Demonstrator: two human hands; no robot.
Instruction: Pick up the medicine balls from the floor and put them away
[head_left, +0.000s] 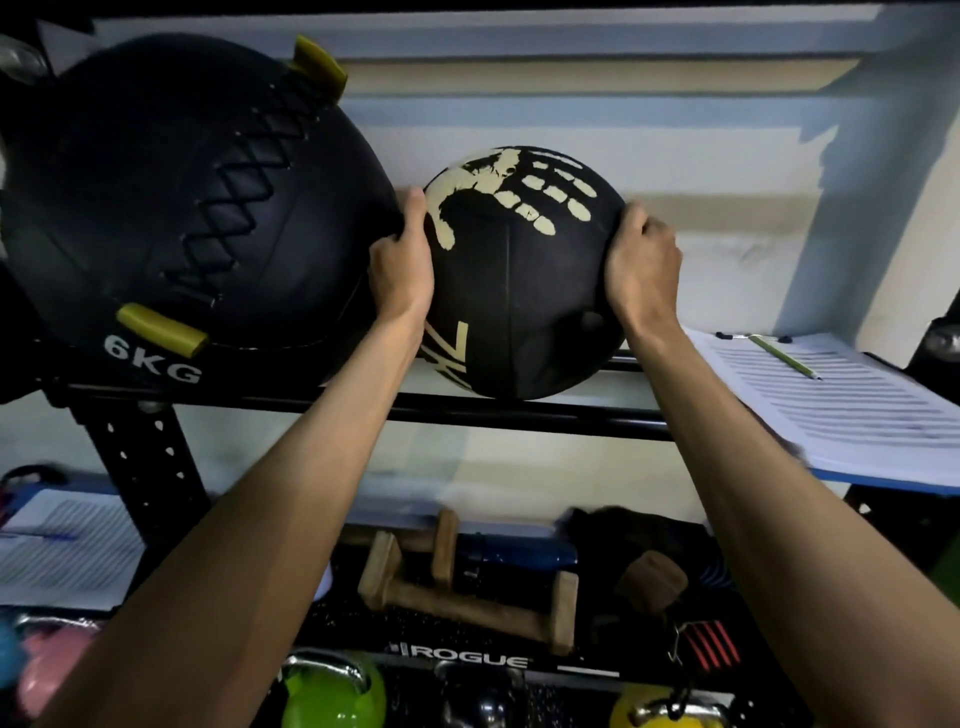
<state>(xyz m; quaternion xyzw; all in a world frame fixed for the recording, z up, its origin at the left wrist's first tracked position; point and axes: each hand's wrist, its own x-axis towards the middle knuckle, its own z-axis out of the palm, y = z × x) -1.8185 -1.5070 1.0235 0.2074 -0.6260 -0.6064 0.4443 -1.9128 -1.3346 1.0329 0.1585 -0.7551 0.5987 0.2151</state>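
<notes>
My left grip (402, 260) and right grip (641, 265) clasp the handprint medicine ball (519, 280) from either side, fingers curled over its upper curve and thumbs toward me. Both are grasping it, neither released.

The ball is black with a cream handprint on top and a partly hidden number low on its front. It sits at the rack's top shelf (571, 413), its underside meeting the front rail.

Just left of it on the same shelf is the 6KG wall ball (182, 197), bigger, black, zigzag stitched, with yellow tabs. My left grip is wedged between the two balls, knuckles against the big one.

To the right on that shelf is a printed sheet (857, 410) on a blue board, with a green pencil (784, 356) lying on it, near my right forearm.

The lower shelf holds:
- wooden parallettes (467, 592), one lying across the other
- a blue cylinder (519, 553) behind them; I can't tell what it is
- dark fabric items to the right, blurred
- another lined sheet (62, 551) far left, with a blue pen on it

The ROGUE label (467, 662) is on that shelf's front edge.

Below it are a green kettlebell (332, 693), a yellow kettlebell (660, 709) and a pink kettlebell (52, 660), all cropped by the frame.
</notes>
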